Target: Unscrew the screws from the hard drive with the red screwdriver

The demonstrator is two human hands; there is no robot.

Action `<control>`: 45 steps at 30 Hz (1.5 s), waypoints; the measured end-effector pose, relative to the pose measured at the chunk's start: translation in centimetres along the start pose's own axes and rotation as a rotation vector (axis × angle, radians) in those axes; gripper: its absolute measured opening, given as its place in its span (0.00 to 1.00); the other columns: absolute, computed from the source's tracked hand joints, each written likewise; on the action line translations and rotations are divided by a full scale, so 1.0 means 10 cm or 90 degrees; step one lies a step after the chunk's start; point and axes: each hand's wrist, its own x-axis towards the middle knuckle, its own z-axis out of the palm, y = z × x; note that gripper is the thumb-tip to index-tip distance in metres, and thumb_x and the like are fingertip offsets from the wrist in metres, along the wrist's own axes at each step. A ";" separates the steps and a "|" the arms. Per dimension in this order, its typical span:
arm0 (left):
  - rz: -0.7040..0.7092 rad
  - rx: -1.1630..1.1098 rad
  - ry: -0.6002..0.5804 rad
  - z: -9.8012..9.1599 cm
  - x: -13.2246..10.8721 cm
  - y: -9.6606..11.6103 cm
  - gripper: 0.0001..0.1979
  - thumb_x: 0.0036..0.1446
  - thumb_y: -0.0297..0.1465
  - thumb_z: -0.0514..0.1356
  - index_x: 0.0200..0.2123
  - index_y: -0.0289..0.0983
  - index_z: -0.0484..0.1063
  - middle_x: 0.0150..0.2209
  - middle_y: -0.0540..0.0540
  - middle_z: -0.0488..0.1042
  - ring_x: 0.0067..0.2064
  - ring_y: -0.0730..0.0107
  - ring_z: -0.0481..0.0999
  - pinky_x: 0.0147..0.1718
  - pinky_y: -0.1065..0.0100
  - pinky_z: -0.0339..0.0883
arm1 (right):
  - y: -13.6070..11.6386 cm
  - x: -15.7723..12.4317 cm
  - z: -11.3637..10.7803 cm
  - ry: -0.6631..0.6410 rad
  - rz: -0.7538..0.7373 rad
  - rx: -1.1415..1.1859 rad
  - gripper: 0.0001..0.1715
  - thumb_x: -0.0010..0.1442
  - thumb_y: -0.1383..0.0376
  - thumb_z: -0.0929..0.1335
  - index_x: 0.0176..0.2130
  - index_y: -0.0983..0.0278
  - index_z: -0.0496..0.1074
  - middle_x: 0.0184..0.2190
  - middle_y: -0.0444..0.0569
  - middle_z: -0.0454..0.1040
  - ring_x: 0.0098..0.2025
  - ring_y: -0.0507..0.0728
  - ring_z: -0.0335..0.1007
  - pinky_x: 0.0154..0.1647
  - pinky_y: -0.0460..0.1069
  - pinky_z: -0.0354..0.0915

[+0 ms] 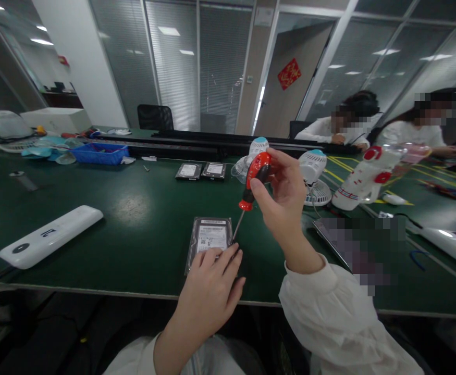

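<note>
The person's left hand [214, 273] reaches over the near edge of the green table [145, 245] and lies across the lower part of a hard disk drive [212, 235], label up; whether its fingertips pinch anything cannot be told. The drive sits near the middle of that edge. The right hand [286, 192], coming from a loose white sleeve [325, 297], grips the red-and-black handle of a screwdriver [256, 174], thumb and fingers closed about it. The shaft slants down to the drive's right side, beside the left fingertips; the exact contact of its tip is hidden. Toward the table's near left corner lies a long white device [56, 234], and to the right of the right arm a flat dark panel [348, 242], partly pixelated. Beyond, close to the far edge, two more hard drives [214, 170] lie side by side, with a white desk fan [312, 167] and a red-patterned white bottle [347, 192] to their right and a blue plastic basket [100, 154] to their left. Past the far edge stands a black mesh chair [155, 117], before glass partitions with blinds [173, 67].
</note>
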 end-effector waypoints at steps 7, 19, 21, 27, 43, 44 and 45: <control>0.002 0.003 0.002 0.00 0.02 0.01 0.22 0.70 0.34 0.56 0.63 0.34 0.70 0.64 0.42 0.74 0.52 0.53 0.71 0.48 0.52 0.67 | 0.03 -0.03 -0.02 -0.005 0.017 -0.003 0.29 0.67 0.57 0.68 0.65 0.51 0.64 0.54 0.50 0.72 0.48 0.59 0.73 0.45 0.58 0.75; -0.001 -0.004 -0.003 0.01 0.00 0.01 0.22 0.70 0.34 0.56 0.63 0.34 0.70 0.64 0.43 0.73 0.52 0.53 0.71 0.48 0.51 0.66 | 0.00 0.01 0.02 0.040 0.005 0.001 0.27 0.60 0.60 0.75 0.57 0.51 0.71 0.52 0.48 0.70 0.45 0.56 0.74 0.45 0.57 0.80; -0.001 -0.002 -0.004 0.00 0.00 0.01 0.22 0.70 0.34 0.56 0.63 0.34 0.70 0.64 0.43 0.74 0.52 0.53 0.71 0.48 0.52 0.66 | 0.00 0.00 0.02 0.026 0.016 0.036 0.26 0.62 0.59 0.73 0.58 0.50 0.70 0.53 0.48 0.70 0.45 0.56 0.74 0.44 0.57 0.81; 0.000 -0.001 -0.001 0.00 0.00 0.01 0.22 0.70 0.34 0.56 0.64 0.34 0.70 0.65 0.43 0.73 0.52 0.53 0.71 0.48 0.51 0.66 | -0.01 -0.02 -0.01 -0.055 0.042 0.113 0.26 0.69 0.56 0.66 0.65 0.47 0.62 0.57 0.49 0.71 0.50 0.59 0.78 0.49 0.61 0.81; -0.003 -0.006 -0.010 -0.02 0.01 0.01 0.22 0.70 0.33 0.55 0.64 0.33 0.70 0.65 0.41 0.73 0.53 0.52 0.71 0.48 0.51 0.67 | -0.06 -0.01 -0.01 -0.067 0.008 0.005 0.28 0.68 0.51 0.66 0.65 0.51 0.61 0.60 0.51 0.71 0.60 0.64 0.73 0.60 0.66 0.73; -0.004 -0.006 -0.011 -0.02 0.01 0.01 0.22 0.70 0.33 0.55 0.64 0.33 0.70 0.65 0.41 0.73 0.53 0.52 0.71 0.48 0.51 0.67 | -0.06 -0.01 -0.01 -0.061 0.007 0.001 0.28 0.69 0.52 0.65 0.64 0.51 0.62 0.60 0.51 0.71 0.60 0.63 0.73 0.61 0.66 0.72; -0.005 -0.006 -0.013 -0.02 0.01 0.01 0.22 0.70 0.33 0.55 0.64 0.34 0.70 0.65 0.41 0.73 0.53 0.52 0.71 0.49 0.51 0.67 | -0.05 -0.01 -0.01 -0.048 0.005 -0.009 0.27 0.68 0.53 0.66 0.64 0.52 0.62 0.59 0.51 0.71 0.59 0.63 0.74 0.61 0.66 0.72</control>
